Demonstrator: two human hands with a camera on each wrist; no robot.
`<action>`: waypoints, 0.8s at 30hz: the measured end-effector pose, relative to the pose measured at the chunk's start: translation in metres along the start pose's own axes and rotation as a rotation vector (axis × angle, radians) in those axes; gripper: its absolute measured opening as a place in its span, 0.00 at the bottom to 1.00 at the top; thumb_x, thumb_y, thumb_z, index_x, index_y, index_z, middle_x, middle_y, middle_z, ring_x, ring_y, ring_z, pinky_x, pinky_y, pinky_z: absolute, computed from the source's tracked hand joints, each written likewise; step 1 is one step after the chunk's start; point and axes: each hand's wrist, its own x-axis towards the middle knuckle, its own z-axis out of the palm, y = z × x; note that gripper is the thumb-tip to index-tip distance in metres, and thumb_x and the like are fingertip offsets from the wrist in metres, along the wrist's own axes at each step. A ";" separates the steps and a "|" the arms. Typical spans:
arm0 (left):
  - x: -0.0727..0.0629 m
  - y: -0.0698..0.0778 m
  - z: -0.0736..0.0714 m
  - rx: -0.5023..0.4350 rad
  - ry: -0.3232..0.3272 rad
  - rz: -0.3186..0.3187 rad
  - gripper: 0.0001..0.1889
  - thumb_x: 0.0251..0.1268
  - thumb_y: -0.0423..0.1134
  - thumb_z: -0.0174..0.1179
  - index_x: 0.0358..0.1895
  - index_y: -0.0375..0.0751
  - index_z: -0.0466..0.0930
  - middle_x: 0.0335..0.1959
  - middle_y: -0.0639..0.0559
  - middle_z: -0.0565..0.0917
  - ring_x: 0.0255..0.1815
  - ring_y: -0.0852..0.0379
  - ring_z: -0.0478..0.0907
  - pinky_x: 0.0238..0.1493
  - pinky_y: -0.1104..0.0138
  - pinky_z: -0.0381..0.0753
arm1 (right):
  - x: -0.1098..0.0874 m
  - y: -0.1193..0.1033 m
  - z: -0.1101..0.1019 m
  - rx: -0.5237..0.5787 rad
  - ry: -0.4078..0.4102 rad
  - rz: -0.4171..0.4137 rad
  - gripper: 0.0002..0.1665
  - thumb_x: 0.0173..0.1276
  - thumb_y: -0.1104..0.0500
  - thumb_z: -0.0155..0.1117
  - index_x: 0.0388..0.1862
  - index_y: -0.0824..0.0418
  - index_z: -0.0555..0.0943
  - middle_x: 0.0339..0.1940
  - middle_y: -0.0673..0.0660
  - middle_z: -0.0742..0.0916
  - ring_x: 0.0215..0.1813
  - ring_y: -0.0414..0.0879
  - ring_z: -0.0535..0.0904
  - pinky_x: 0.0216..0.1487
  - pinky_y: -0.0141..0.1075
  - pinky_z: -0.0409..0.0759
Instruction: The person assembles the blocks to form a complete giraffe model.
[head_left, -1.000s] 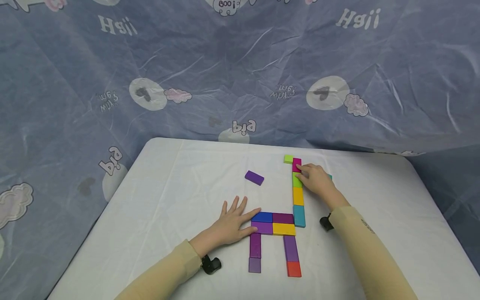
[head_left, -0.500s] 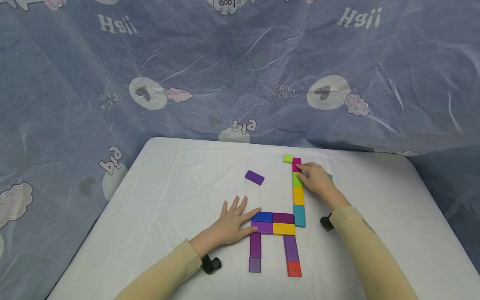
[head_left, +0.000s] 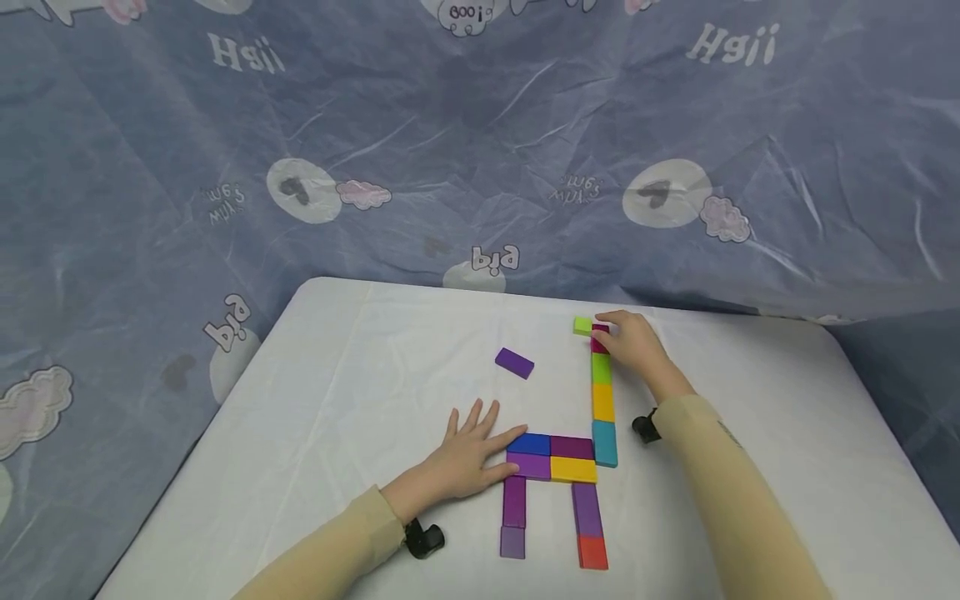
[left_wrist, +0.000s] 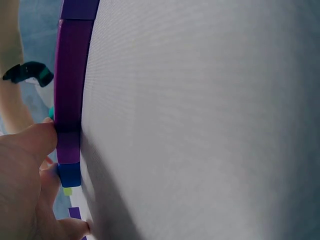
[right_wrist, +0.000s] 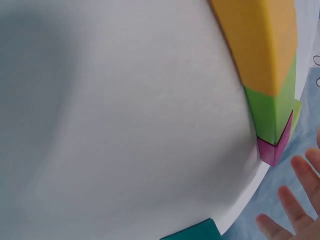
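Flat coloured blocks form a figure on the white table. My left hand (head_left: 465, 458) lies with spread fingers at the figure's left end. Its index finger touches the blue block (head_left: 529, 443) and its thumb the violet block (head_left: 529, 466); the left wrist view shows the blue block (left_wrist: 70, 175) beside the fingers. My right hand (head_left: 636, 343) is at the top of the upright column, thumb on the magenta block (head_left: 602, 340), index finger just past its far end. In the right wrist view its fingers (right_wrist: 295, 200) are extended. A small lime block (head_left: 582, 326) adjoins the magenta one.
Below the magenta block run a green block (head_left: 602, 368), a yellow block (head_left: 603, 402) and a teal block (head_left: 605, 443). A loose purple block (head_left: 514, 363) lies left of the column. Another teal block (right_wrist: 195, 232) shows in the right wrist view. A patterned curtain (head_left: 450, 167) hangs behind.
My right hand has moved slightly up the column, off the green block to the magenta block's end. The head view has shifted a little. My left hand stays in place.
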 end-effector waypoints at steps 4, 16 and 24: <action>0.000 0.000 0.000 -0.001 0.001 -0.001 0.31 0.73 0.64 0.45 0.77 0.68 0.55 0.81 0.40 0.46 0.81 0.36 0.37 0.74 0.34 0.36 | 0.006 -0.004 0.002 -0.003 -0.017 -0.006 0.23 0.74 0.56 0.59 0.63 0.65 0.77 0.66 0.69 0.76 0.67 0.66 0.69 0.72 0.59 0.62; 0.000 0.000 0.002 0.015 0.010 0.011 0.31 0.73 0.63 0.46 0.77 0.68 0.56 0.81 0.39 0.47 0.81 0.35 0.38 0.73 0.33 0.38 | 0.018 -0.009 0.008 -0.064 -0.055 0.003 0.27 0.73 0.57 0.59 0.69 0.62 0.73 0.69 0.69 0.74 0.71 0.67 0.66 0.72 0.58 0.62; 0.000 0.000 0.002 0.022 0.022 0.012 0.31 0.73 0.63 0.46 0.77 0.67 0.56 0.80 0.38 0.48 0.81 0.34 0.39 0.73 0.33 0.39 | 0.023 -0.013 0.011 -0.148 -0.039 -0.010 0.28 0.71 0.60 0.62 0.69 0.61 0.73 0.67 0.69 0.77 0.67 0.67 0.69 0.67 0.57 0.70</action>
